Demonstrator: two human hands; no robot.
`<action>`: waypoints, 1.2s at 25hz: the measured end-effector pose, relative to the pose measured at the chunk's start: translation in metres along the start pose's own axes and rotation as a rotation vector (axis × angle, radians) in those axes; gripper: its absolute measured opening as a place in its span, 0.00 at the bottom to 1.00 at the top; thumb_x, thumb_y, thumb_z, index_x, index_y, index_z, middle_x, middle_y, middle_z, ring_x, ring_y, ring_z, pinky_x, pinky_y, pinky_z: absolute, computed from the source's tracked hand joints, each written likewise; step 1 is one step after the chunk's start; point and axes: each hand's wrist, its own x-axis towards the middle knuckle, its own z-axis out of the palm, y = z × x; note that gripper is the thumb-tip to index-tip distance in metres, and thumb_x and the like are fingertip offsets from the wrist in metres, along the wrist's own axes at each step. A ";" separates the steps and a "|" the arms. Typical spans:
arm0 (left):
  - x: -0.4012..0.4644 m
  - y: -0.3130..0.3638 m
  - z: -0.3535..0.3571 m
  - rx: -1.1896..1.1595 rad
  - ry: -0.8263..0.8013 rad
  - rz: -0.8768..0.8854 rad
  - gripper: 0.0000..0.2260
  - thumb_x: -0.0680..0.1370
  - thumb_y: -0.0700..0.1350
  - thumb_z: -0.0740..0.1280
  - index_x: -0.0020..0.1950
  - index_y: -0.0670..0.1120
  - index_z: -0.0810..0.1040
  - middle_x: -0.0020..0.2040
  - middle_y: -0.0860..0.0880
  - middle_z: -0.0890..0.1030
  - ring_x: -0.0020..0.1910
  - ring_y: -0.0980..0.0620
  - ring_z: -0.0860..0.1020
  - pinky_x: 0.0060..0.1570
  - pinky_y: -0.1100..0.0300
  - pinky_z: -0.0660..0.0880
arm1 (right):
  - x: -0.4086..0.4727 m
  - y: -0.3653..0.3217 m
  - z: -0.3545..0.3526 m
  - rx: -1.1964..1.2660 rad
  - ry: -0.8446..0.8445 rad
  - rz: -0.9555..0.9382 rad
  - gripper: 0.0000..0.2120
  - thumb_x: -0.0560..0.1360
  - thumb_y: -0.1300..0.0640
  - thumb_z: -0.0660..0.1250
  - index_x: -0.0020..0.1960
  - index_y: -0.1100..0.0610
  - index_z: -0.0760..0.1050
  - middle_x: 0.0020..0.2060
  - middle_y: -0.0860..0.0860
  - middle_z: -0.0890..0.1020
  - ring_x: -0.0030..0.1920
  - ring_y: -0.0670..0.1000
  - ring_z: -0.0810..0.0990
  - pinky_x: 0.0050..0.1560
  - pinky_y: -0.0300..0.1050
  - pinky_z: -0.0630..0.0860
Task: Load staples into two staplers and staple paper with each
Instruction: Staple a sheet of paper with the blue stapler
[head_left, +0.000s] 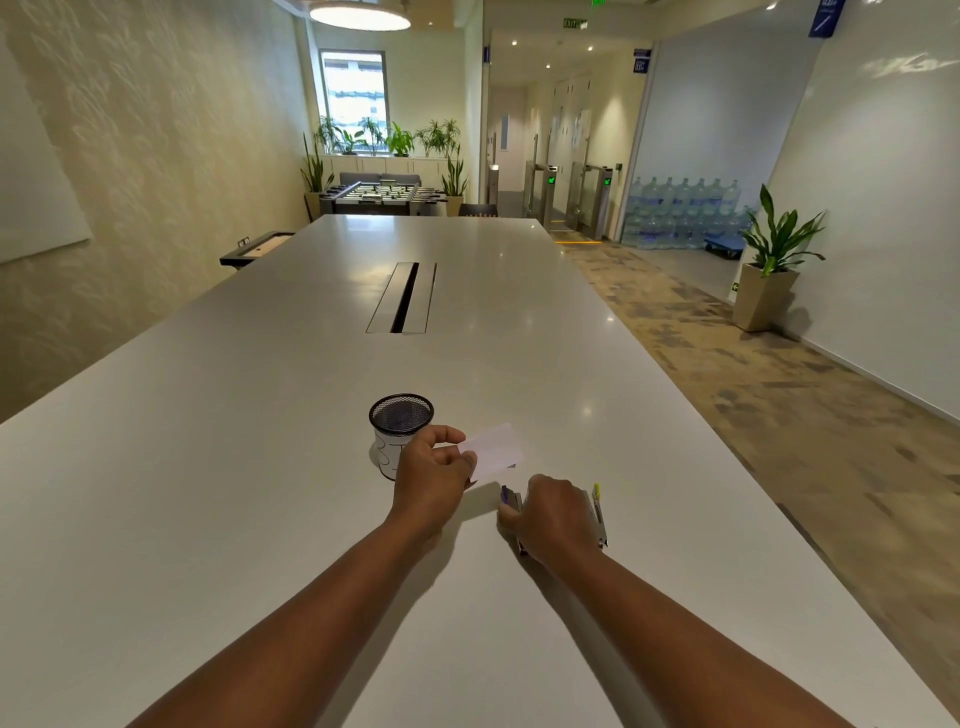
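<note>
My left hand (434, 467) pinches a small white slip of paper (493, 449) by its left end and holds it just above the table. To its right, my right hand (556, 512) curls over a purple stapler (509, 499) lying on the table; most of that stapler is hidden under the fingers. A second stapler (598, 512), metal with a yellow tip, lies just right of my right hand, touching or nearly touching it.
A black mesh cup (401, 434) stands right behind my left hand. The long white table (260, 467) has a cable slot (402, 297) at its middle. The table's right edge runs close past the staplers.
</note>
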 end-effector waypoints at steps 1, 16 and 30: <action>0.001 0.000 0.000 -0.004 -0.001 0.000 0.08 0.77 0.34 0.69 0.52 0.46 0.76 0.42 0.47 0.85 0.39 0.49 0.82 0.49 0.50 0.81 | 0.000 0.000 0.000 0.002 -0.001 0.003 0.19 0.77 0.41 0.64 0.39 0.54 0.68 0.38 0.53 0.81 0.37 0.54 0.73 0.38 0.46 0.64; -0.015 0.035 -0.006 -0.145 -0.190 -0.044 0.10 0.77 0.31 0.69 0.54 0.42 0.81 0.54 0.44 0.83 0.47 0.47 0.85 0.45 0.57 0.83 | -0.005 0.011 -0.063 0.445 0.277 -0.467 0.11 0.75 0.57 0.74 0.56 0.49 0.83 0.61 0.43 0.79 0.56 0.45 0.79 0.48 0.41 0.78; -0.046 0.054 -0.009 0.037 -0.196 0.161 0.11 0.78 0.37 0.70 0.56 0.50 0.76 0.41 0.43 0.84 0.42 0.49 0.84 0.46 0.53 0.81 | -0.032 -0.008 -0.102 1.079 0.023 -0.204 0.07 0.78 0.68 0.65 0.48 0.58 0.78 0.39 0.53 0.82 0.38 0.50 0.80 0.37 0.43 0.79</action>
